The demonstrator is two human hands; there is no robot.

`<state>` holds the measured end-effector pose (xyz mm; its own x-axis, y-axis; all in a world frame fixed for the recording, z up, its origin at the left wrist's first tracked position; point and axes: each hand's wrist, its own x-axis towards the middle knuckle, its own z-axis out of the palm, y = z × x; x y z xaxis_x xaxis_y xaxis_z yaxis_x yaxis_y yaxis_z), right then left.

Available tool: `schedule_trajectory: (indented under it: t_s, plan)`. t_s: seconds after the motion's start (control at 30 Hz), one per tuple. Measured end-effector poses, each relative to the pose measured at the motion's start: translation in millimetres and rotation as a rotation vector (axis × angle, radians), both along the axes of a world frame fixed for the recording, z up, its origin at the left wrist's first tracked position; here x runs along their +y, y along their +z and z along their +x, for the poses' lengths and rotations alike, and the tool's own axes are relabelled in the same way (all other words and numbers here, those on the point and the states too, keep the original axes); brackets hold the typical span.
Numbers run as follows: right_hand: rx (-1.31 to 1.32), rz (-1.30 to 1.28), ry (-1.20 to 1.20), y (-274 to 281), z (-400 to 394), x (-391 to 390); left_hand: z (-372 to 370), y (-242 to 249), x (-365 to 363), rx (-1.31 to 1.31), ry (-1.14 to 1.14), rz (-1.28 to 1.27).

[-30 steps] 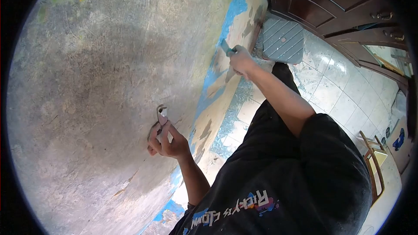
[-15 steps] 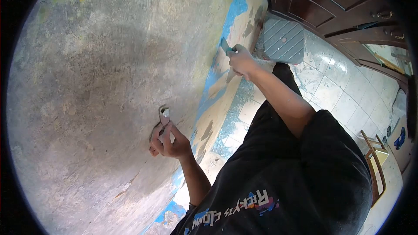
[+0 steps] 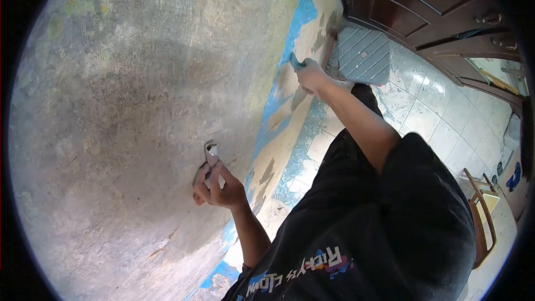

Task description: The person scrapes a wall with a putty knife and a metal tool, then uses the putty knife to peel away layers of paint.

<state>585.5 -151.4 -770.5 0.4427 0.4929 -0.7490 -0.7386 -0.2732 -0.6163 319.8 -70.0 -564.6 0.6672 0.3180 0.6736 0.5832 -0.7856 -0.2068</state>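
Observation:
My right hand [image 3: 313,78] is closed round the handle of a scraper [image 3: 296,62]. Its blade meets the wall at the edge of a strip of blue paint [image 3: 301,14]. Lower and to the left, my left hand [image 3: 222,188] grips a small tool [image 3: 212,155] with a rounded metal end and something white on it. That tool is close to the bare grey wall [image 3: 128,106]; whether it touches is hard to tell. My fingers partly hide both handles.
A grey ridged stool [image 3: 364,54] stands on the dusty tiled floor [image 3: 429,120] beyond my right hand. Dark wooden cabinet doors [image 3: 398,14] line the upper right. A wooden chair [image 3: 480,206] is at the right. Paint flakes lie along the wall's foot.
My right hand and the scraper have shifted slightly down and to the right along the blue strip. My left hand has moved down very slightly, still holding its tool.

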Motion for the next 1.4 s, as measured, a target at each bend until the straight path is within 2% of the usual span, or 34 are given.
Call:
schedule_trajectory:
  t_s: [0.03, 0.27, 0.33, 0.47, 0.63, 0.77, 0.83, 0.93, 1.07, 1.13, 1.27, 1.33, 1.4]
  plan:
    - [0.007, 0.031, -0.008, 14.6, -9.2, -5.6, -6.1, 2.3, -2.5, 0.017, 0.002, -0.005]
    - [0.061, 0.030, -0.023, -24.1, -2.2, -3.3, 1.5, 0.9, -2.7, 0.015, 0.028, -0.013]
    - [0.053, 0.064, 0.045, 11.5, -12.5, -15.5, -0.2, 2.9, -6.6, 0.011, 0.051, -0.008]
    - [0.025, 0.032, 0.063, -20.9, -7.4, -11.7, 1.4, 1.9, -7.6, 0.026, 0.023, -0.031]
    - [-0.098, 0.037, 0.092, -1.2, -13.8, -13.4, 2.0, 1.4, -8.6, 0.022, 0.029, -0.027]
    - [-0.032, -0.021, 0.032, -25.7, -9.8, -3.8, 2.1, 3.3, -9.4, 0.015, 0.015, -0.053]
    - [-0.094, -0.011, 0.054, -17.0, -10.8, -3.8, 1.6, 2.4, -8.5, 0.005, 0.025, -0.052]
    - [-0.067, 0.031, 0.001, -2.7, -10.7, -9.3, 0.8, 4.2, -10.3, 0.063, 0.053, -0.012]
    - [-0.036, 0.019, 0.026, -7.8, -0.1, -11.1, 2.6, 4.0, -10.0, 0.043, 0.047, -0.028]
    - [-0.046, 0.032, 0.063, 9.4, -3.3, -12.6, 0.1, 2.2, -9.5, 0.034, 0.056, -0.030]
    - [-0.021, -0.022, 0.028, -28.3, 1.9, 0.5, -0.6, 3.0, -11.5, 0.016, 0.048, -0.061]
    - [-0.017, 0.002, -0.048, -14.5, 9.3, 6.2, 2.9, 3.9, -9.7, 0.027, 0.047, -0.053]
    - [0.002, 0.025, -0.001, 0.0, 6.9, -3.2, 4.9, 3.1, -10.1, 0.040, 0.045, -0.038]
